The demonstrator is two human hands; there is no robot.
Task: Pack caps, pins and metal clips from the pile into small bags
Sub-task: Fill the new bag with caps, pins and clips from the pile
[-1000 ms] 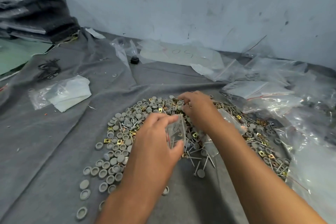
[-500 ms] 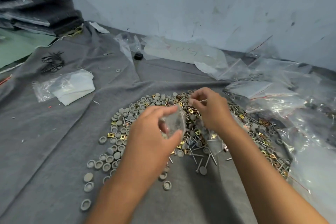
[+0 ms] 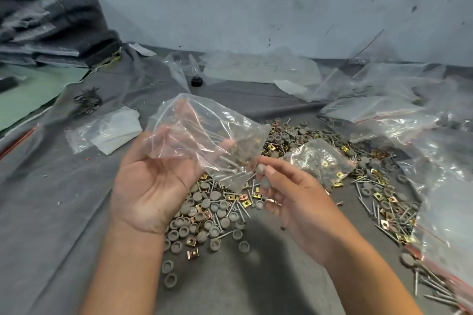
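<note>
My left hand (image 3: pixel 151 181) is raised palm up above the pile and holds a small clear bag (image 3: pixel 204 130), whose film covers its fingers. Several metal pins lie inside the bag. Just right of the bag's lower corner, my right hand (image 3: pixel 294 197) pinches grey caps (image 3: pixel 262 176) in its fingertips. The pile (image 3: pixel 217 215) of grey caps, pins and brass-coloured metal clips is spread on the grey cloth (image 3: pixel 64 212) beneath both hands. A second small bag (image 3: pixel 317 158) holding caps and clips rests on the pile.
Clear plastic bags (image 3: pixel 384 115) crowd the right side and the back by the wall. A larger bag with pins (image 3: pixel 448 250) lies at the near right. A white packet (image 3: pixel 112 130), black clips (image 3: pixel 87 102) and a stack of dark bundles (image 3: pixel 51 28) are on the left.
Both hands have lifted off the pile toward me. The left hand turned palm up with the bag spread wide. The right hand came from the pile carrying grey caps to the bag.
</note>
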